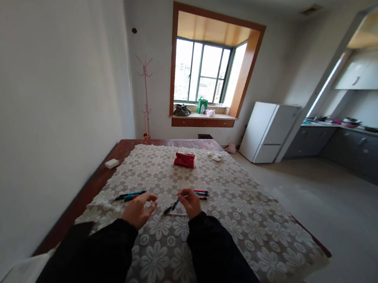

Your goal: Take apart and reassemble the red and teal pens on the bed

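My right hand [189, 202] pinches a slim blue pen [176, 202], which slants down toward the lace tablecloth. Just left of its tip, a black pen cap or pen end [167, 210] rests on the cloth beside a thin pale item [178, 213]. My left hand [139, 210] hovers with thumb and fingers apart and holds nothing. Several blue, black and red pens [130, 195] lie beyond it, at the left. Another group of pens [202, 192], pink and blue among them, lies just past my right hand, partly hidden by it.
A red pouch [184, 160] sits farther back on the flowered tablecloth [243, 203]. Crumpled white tissue [214, 157] lies to its right. A small white box [112, 163] is at the table's left edge, near the wall. A white fridge [268, 132] stands beyond the table.
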`<state>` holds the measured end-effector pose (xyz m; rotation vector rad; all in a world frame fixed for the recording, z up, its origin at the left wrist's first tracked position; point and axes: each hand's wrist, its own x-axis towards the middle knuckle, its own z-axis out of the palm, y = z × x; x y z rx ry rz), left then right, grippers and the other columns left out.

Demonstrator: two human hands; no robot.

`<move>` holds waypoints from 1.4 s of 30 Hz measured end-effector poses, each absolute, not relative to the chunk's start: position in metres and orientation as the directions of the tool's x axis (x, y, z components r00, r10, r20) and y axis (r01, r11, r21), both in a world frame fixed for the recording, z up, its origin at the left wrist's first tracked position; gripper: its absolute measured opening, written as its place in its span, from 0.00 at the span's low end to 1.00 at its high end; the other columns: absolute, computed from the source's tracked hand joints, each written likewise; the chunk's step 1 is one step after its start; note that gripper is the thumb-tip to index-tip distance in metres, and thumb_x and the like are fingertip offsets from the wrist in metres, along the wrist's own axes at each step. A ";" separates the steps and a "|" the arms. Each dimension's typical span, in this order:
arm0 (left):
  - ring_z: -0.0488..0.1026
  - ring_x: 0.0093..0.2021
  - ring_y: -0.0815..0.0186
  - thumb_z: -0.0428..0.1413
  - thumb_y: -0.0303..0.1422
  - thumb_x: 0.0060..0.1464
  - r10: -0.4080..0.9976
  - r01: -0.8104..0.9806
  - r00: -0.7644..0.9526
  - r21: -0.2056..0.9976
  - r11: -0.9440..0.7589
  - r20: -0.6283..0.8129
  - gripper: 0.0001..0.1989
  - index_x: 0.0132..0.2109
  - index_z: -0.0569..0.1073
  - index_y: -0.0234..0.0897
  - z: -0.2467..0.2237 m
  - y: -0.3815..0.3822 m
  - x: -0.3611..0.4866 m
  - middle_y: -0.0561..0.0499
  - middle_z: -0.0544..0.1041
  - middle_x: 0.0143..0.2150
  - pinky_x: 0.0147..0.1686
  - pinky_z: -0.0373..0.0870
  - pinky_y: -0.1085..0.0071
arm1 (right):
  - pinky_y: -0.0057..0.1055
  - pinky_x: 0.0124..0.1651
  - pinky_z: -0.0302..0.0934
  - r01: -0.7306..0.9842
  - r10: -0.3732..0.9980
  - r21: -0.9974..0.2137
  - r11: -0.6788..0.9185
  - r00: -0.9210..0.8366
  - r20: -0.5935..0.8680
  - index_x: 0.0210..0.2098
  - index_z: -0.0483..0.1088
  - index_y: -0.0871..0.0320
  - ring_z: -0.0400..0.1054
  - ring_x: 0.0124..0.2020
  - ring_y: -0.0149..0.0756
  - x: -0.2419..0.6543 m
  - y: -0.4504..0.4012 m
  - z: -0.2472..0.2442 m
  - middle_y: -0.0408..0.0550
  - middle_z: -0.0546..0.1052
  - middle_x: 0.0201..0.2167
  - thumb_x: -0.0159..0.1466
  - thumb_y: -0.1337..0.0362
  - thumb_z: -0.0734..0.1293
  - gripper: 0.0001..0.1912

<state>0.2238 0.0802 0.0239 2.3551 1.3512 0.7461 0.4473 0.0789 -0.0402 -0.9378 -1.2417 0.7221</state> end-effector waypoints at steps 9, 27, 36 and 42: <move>0.73 0.43 0.60 0.50 0.41 0.56 0.749 0.451 0.423 0.599 -0.662 0.510 0.11 0.43 0.73 0.45 -0.023 0.074 0.269 0.47 0.77 0.39 0.44 0.71 0.63 | 0.29 0.30 0.60 0.056 0.885 -0.891 0.450 0.104 0.453 0.31 0.68 0.56 0.64 0.26 0.32 0.440 0.075 -0.041 0.41 0.68 0.24 0.55 0.59 0.70 0.09; 0.73 0.37 0.64 0.41 0.35 0.60 0.869 0.440 0.202 0.751 -0.492 0.452 0.15 0.45 0.69 0.37 -0.039 0.090 0.259 0.47 0.74 0.38 0.41 0.69 0.66 | 0.39 0.50 0.56 0.724 0.828 -0.441 0.531 -0.330 0.454 0.47 0.70 0.51 0.63 0.47 0.42 0.441 0.069 -0.050 0.47 0.73 0.43 0.57 0.68 0.66 0.18; 0.73 0.34 0.65 0.44 0.32 0.57 0.895 0.441 0.215 0.779 -0.446 0.391 0.12 0.46 0.66 0.38 -0.037 0.085 0.265 0.49 0.76 0.36 0.38 0.68 0.69 | 0.37 0.49 0.54 0.801 0.863 -0.366 0.473 -0.338 0.376 0.43 0.70 0.52 0.62 0.46 0.40 0.439 0.071 -0.057 0.46 0.73 0.41 0.57 0.66 0.68 0.14; 0.73 0.34 0.66 0.44 0.31 0.57 0.894 0.454 0.212 0.771 -0.447 0.395 0.11 0.45 0.67 0.38 -0.041 0.087 0.265 0.49 0.76 0.35 0.38 0.68 0.69 | 0.34 0.48 0.54 0.771 0.830 -0.354 0.530 -0.385 0.403 0.34 0.69 0.55 0.61 0.46 0.38 0.441 0.071 -0.058 0.45 0.71 0.41 0.54 0.72 0.66 0.09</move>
